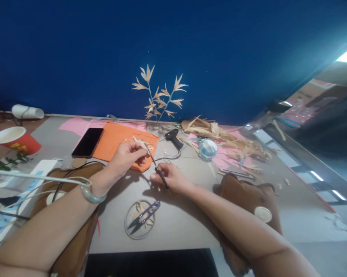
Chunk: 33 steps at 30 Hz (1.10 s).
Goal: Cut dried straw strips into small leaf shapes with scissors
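My left hand point(126, 155) is closed in a pinch on a pale dried leaf strip point(142, 144) held over the orange paper point(115, 140). My right hand point(169, 179) is closed on a thin dark stick point(158, 169) whose upper end reaches up to the leaf strip. A pale green bangle point(92, 194) sits on my left wrist. Small thread snips point(144, 216) lie on a round clear lid point(130, 224) just in front of my hands.
A black phone point(88, 141) lies on pink paper at the left, near a red paper cup point(16, 140). A black glue gun point(174, 138), a tape roll point(208, 149) and a heap of dried leaves point(228, 138) lie at the back right. A leaf sprig point(159, 96) is stuck on the blue wall.
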### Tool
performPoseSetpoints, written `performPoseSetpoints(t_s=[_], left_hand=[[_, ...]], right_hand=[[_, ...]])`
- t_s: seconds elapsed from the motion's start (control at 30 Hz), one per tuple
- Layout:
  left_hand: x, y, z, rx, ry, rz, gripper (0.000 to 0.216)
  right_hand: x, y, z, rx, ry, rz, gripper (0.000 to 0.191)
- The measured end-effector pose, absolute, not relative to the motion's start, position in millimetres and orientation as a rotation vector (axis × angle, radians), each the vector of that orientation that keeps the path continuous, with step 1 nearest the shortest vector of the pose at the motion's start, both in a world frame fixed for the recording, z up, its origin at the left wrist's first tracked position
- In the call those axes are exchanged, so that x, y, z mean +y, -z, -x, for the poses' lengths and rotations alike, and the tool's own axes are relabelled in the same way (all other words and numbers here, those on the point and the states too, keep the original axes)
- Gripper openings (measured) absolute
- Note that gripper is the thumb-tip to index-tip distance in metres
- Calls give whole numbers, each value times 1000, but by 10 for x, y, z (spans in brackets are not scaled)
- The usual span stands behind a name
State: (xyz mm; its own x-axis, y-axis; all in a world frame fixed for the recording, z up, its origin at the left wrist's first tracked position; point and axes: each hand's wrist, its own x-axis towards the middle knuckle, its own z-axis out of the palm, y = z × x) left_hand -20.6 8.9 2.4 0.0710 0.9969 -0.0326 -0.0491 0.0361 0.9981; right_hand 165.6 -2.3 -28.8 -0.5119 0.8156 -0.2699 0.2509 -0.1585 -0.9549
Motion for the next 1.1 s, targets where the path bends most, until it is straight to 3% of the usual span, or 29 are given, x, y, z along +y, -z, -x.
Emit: performPoseSetpoints(t_s=[1.1], left_hand=[[112, -11, 210, 1120, -1109, -993, 18]], right_hand=[[61, 403, -1611, -1465, -1478, 1190, 48]])
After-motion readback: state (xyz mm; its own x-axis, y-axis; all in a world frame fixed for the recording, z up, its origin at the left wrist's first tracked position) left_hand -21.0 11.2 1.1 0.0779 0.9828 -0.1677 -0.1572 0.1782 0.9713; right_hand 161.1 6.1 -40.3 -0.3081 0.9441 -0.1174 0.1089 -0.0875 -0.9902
